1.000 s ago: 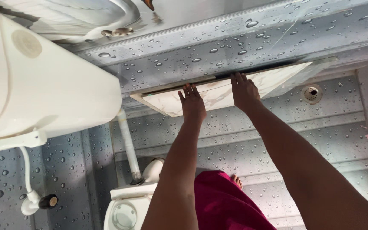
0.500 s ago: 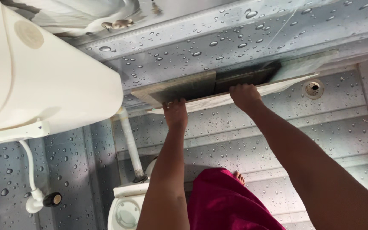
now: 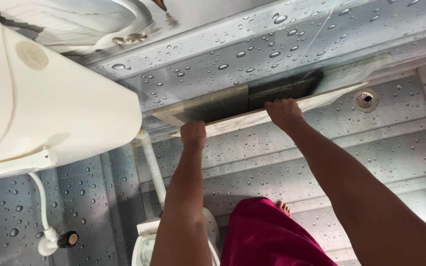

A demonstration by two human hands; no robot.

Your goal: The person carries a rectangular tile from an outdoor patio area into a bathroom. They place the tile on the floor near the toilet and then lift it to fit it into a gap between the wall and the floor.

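Note:
Both of my arms reach out to a flat rectangular slab (image 3: pixel 212 106) with a pale whitish edge and a grey-green face. It stands tilted against the droplet-patterned wall panels (image 3: pixel 252 54). My left hand (image 3: pixel 193 134) grips the slab's near edge towards its left end. My right hand (image 3: pixel 283 112) grips the same edge further right. Behind the slab, a dark gap (image 3: pixel 284 88) shows in the surface. The slab's right end (image 3: pixel 336 93) reaches towards a round drain.
A large white cistern (image 3: pixel 50 108) fills the left, with a white hose (image 3: pixel 39 204) and a black-knobbed valve (image 3: pixel 67 240) below it. A white pipe (image 3: pixel 152 165) runs to a toilet (image 3: pixel 146 241). There is a round drain (image 3: pixel 366 99), my magenta garment (image 3: pixel 267 231) and my toes (image 3: pixel 283 207).
The slab lay flat with its white face showing and my palms on it; it has since been lifted by its near edge and tilted, which has uncovered the dark gap. My fingers now curl around the edge.

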